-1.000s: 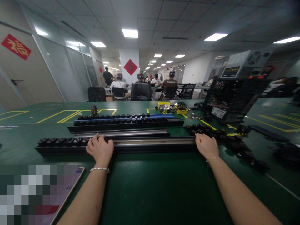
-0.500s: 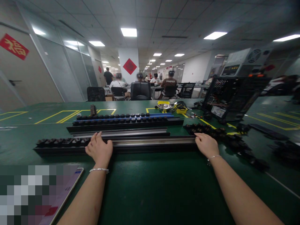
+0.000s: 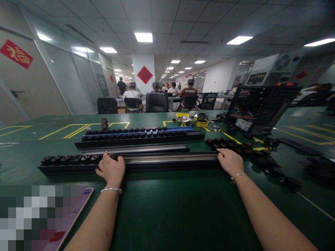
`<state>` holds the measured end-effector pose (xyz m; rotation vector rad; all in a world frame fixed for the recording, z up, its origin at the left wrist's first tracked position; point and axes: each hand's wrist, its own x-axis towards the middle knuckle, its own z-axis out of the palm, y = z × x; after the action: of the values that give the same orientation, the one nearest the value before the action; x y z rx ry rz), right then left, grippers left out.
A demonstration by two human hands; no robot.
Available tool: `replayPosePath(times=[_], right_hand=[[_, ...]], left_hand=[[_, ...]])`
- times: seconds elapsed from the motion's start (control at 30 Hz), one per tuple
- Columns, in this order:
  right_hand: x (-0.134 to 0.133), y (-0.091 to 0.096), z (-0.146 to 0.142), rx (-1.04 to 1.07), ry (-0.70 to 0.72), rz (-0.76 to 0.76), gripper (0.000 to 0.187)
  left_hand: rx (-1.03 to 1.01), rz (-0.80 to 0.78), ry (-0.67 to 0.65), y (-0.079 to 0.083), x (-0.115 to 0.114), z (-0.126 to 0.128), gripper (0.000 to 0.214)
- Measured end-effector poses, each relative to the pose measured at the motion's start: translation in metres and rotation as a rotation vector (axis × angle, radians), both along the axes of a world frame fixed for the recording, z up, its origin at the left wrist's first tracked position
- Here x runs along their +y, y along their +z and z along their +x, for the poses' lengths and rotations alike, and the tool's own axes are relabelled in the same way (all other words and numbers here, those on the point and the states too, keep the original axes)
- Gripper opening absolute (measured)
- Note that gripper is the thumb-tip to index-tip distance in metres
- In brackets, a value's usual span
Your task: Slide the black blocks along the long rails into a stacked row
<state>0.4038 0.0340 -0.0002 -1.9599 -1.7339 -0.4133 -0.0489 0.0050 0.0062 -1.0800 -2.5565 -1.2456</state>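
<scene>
A long black rail (image 3: 170, 159) with a shiny metal channel lies crosswise before me. Along its left part sits a row of small black blocks (image 3: 70, 159) with brownish tops. My left hand (image 3: 112, 169) is over the rail at the right end of that row, thumb and fingers closed around a small black block (image 3: 113, 156); its underside is hidden. My right hand (image 3: 230, 162) grips the rail's right end, fingertips on top. Just behind lies a shorter silver-and-black rail (image 3: 138, 149). Farther back is another black rail (image 3: 141, 137) with black rollers and a blue strip.
A chain of black blocks (image 3: 261, 162) runs along the right. Behind it stands an open computer case (image 3: 259, 111). A metal bowl (image 3: 183, 119) and cables (image 3: 201, 118) are at the back. A phone (image 3: 75, 209) lies front left on the green table (image 3: 170, 216). People sit beyond.
My left hand's fingers have curled in, and a small black block now shows between thumb and forefinger. My right hand stays on the rail's end.
</scene>
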Motion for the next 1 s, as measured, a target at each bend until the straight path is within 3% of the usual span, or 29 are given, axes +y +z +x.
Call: replayPosePath(times=[0.37, 0.63, 1.0], right_hand=[[0.000, -0.002, 0.000, 0.003, 0.009, 0.034, 0.043], [0.001, -0.003, 0.001, -0.003, 0.011, 0.033, 0.042], [0.000, -0.002, 0.001, -0.010, 0.009, 0.027, 0.041]], left_hand=[[0.014, -0.002, 0.006, 0.000, -0.002, -0.002, 0.060], [0.023, -0.052, -0.022, -0.001, -0.001, -0.003, 0.047], [0.048, -0.026, -0.038, -0.009, 0.002, -0.009, 0.045]])
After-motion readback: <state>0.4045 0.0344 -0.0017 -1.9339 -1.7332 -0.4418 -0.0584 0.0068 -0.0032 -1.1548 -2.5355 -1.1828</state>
